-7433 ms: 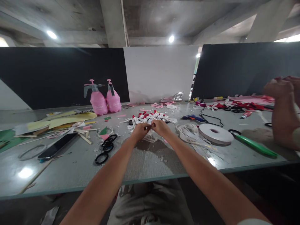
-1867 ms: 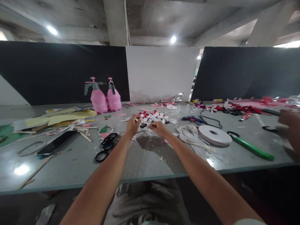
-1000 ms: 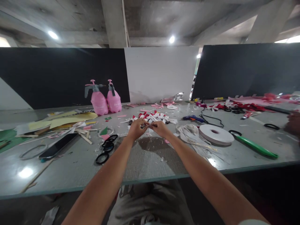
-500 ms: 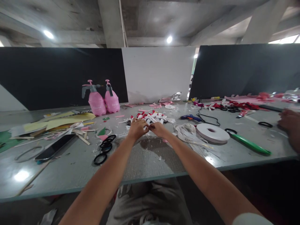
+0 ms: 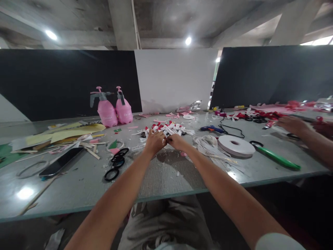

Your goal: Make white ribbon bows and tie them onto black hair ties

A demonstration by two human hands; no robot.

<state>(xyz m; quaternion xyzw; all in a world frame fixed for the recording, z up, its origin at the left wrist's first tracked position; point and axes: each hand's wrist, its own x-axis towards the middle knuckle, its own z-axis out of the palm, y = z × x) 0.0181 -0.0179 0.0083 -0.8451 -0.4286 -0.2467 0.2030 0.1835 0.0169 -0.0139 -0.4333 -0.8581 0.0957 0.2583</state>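
Note:
My left hand [image 5: 155,141] and my right hand [image 5: 175,141] meet fingertip to fingertip above the middle of the grey table [image 5: 161,180]. The fingers of both are closed in a pinch, and whatever lies between them is too small to make out. Just beyond them is a pile of short white and red ribbon pieces [image 5: 170,129]. A printed white ribbon strip [image 5: 139,147] lies left of my left hand. To the right of my right hand are loops of white printed ribbon [image 5: 208,147] and a white ribbon roll [image 5: 236,146].
Black scissors [image 5: 116,164], a phone [image 5: 62,162] and yellow paper [image 5: 65,133] lie left. Two pink spray bottles [image 5: 107,113] stand behind. At right are a blue glue gun [image 5: 212,129], a green-handled tool [image 5: 279,158] and another person's hands [image 5: 293,125].
My hands stay together in nearly the same place, with small finger shifts. At the right, the other person's hand has reached farther in over the table, and a second hand shows.

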